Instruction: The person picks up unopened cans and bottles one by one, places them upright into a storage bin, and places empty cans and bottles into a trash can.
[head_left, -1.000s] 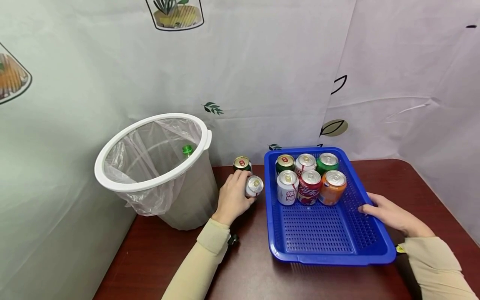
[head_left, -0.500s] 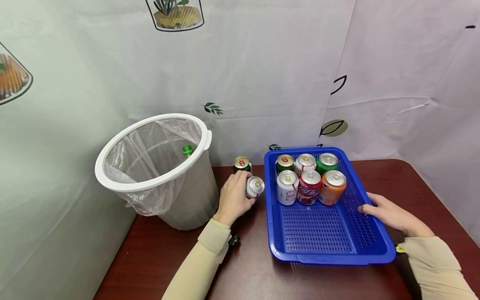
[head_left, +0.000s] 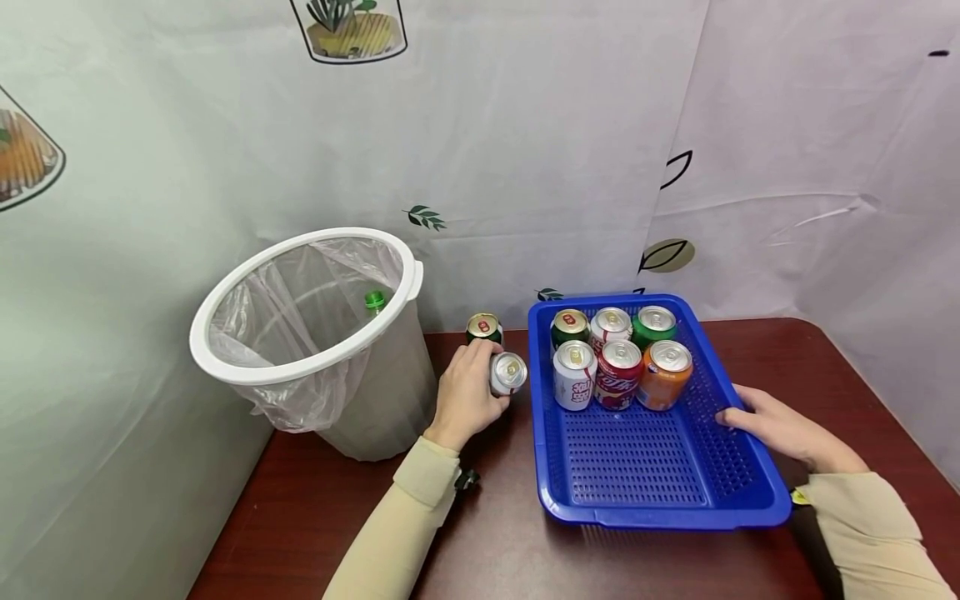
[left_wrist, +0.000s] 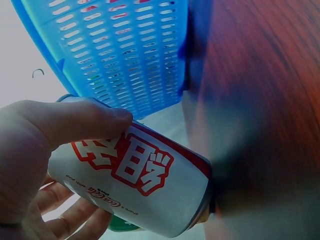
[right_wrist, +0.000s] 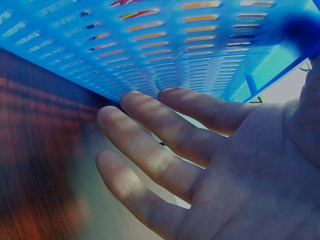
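Note:
In the head view my left hand grips a white Coca-Cola can between the bin and the basket. The left wrist view shows the thumb lying across the white can's side, fingers on its other side. Whether its base touches the table I cannot tell. Behind it stands a dark green can with a gold lid, partly hidden by that hand. My right hand holds the right rim of the blue basket, thumb over the rim. In the right wrist view its fingers extend along the outer wall.
Several upright cans, among them an orange can and a red can, fill the basket's far half. A lined bin with a green-capped bottle inside stands left on the brown table. A fabric backdrop closes off the back.
The white can in my left hand shifts slightly to the right, then back left. My right hand and the basket stay in place.

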